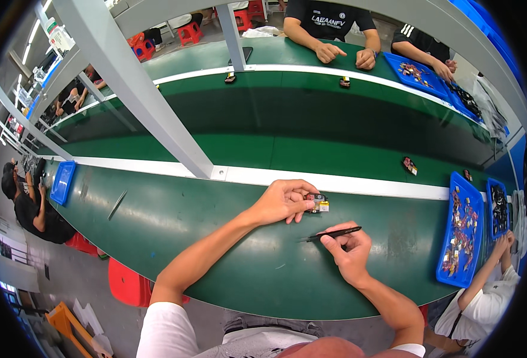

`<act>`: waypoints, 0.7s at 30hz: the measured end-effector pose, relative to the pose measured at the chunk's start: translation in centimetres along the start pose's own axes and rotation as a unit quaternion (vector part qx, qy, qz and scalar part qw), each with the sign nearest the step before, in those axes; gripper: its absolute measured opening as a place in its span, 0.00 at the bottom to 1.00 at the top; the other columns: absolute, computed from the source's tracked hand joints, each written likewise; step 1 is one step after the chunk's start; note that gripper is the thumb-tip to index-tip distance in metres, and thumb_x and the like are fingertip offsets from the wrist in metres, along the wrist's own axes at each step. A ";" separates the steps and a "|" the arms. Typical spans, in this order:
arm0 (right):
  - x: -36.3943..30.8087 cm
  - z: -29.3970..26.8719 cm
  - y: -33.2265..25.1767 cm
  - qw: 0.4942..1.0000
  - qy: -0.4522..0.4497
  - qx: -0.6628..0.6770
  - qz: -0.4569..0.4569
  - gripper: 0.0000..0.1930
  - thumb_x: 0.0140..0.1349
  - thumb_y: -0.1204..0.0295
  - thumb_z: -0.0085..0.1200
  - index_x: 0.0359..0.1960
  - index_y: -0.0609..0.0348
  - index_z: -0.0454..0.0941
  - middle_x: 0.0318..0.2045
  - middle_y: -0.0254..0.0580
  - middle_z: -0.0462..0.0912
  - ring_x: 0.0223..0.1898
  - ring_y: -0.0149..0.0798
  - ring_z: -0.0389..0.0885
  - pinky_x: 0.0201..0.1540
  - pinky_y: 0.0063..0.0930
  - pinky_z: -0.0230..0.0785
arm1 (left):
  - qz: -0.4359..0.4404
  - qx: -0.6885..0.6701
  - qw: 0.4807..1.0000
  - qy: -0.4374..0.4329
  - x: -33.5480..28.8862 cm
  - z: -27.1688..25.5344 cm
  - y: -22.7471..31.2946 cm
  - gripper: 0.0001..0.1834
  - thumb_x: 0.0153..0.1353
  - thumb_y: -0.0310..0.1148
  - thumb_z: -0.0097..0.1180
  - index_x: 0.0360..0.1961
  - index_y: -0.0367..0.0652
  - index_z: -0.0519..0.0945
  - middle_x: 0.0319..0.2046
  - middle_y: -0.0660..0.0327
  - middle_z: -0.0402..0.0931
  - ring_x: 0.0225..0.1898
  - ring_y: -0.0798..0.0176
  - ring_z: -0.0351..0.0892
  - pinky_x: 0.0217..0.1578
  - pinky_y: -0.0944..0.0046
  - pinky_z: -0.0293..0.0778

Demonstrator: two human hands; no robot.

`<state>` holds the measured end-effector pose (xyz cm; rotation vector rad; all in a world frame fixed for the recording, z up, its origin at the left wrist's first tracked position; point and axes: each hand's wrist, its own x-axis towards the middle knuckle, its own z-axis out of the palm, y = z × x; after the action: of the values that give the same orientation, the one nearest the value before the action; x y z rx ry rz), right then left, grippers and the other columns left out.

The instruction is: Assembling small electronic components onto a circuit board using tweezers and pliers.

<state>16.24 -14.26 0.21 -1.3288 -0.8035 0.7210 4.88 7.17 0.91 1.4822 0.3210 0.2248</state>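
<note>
Between the thumb and fingers of my left hand (282,201) is a small electronic module (318,204), dark with a yellow-and-white piece at its right end. The hand holds it just above the green tabletop, near the white rail. My right hand (350,250) grips black tweezers (335,234) like a pen. Their tips point left, a little below the module and apart from it. The fingers partly hide the module's left side.
Beyond the white rail (263,178) runs a green conveyor belt (239,149) carrying several small modules, one (409,166) at the right. A blue tray (459,232) of small parts stands right, beside another person's hands (502,241). A grey post (150,101) rises ahead-left. Co-workers sit opposite.
</note>
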 end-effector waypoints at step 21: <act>-0.1 -0.2 -0.1 1.000 -0.012 0.005 0.028 0.07 0.64 0.82 0.66 0.41 0.67 0.80 0.28 0.31 0.82 0.21 0.15 0.67 0.24 0.14 0.57 | 0.005 -0.012 0.999 0.037 0.2 0.4 -0.7 0.16 0.69 0.26 0.60 0.55 0.30 0.81 0.28 0.60 0.82 0.20 0.73 0.77 0.18 0.72 0.71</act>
<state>16.38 -14.42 0.31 -1.3402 -0.7828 0.7852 5.16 6.83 0.24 1.4538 0.3683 0.2910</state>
